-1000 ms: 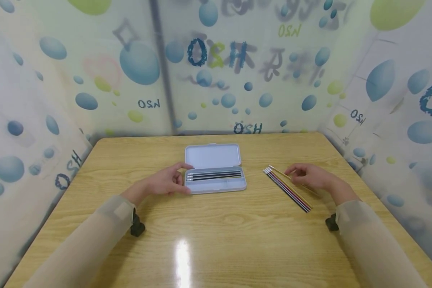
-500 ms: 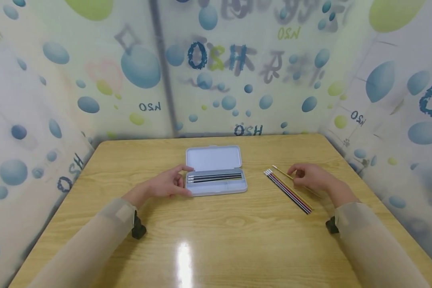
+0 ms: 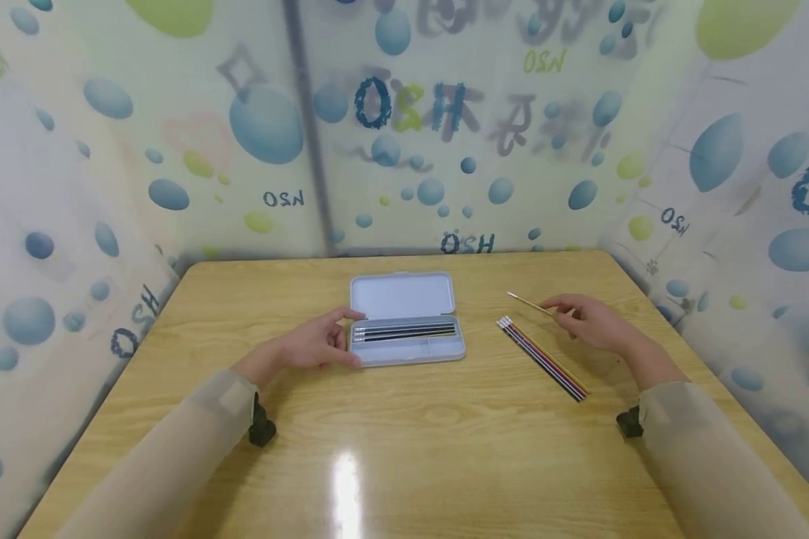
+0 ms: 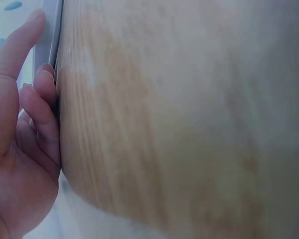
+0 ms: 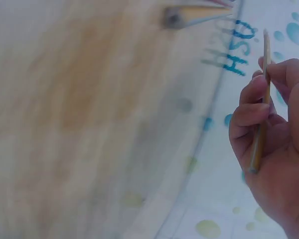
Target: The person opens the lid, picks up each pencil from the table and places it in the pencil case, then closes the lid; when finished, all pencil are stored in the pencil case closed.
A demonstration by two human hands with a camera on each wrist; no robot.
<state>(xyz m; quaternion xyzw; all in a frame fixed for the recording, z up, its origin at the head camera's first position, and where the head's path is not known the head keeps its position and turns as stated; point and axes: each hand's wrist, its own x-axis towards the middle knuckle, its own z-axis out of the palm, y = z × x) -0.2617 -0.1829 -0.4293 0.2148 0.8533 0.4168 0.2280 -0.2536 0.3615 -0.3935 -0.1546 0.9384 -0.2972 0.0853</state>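
Note:
An open grey pencil case (image 3: 404, 298) lies mid-table with several pencils (image 3: 404, 332) in its tray. My left hand (image 3: 317, 343) rests against the case's left end (image 4: 49, 30), thumb and fingers touching its edge. My right hand (image 3: 589, 320) pinches a yellow pencil (image 3: 527, 302) and holds it lifted above the table, pointing back-left; the right wrist view shows the same yellow pencil (image 5: 261, 104) between curled fingers. A row of several coloured pencils (image 3: 543, 358) lies on the table just left of that hand.
The wooden table (image 3: 404, 434) is walled on three sides by bubble-patterned sheets (image 3: 445, 127). Small black wrist mounts sit at both sleeves (image 3: 261, 428).
My right hand has lifted the yellow pencil off the table, away from the row of pencils. The left hand has stayed at the case.

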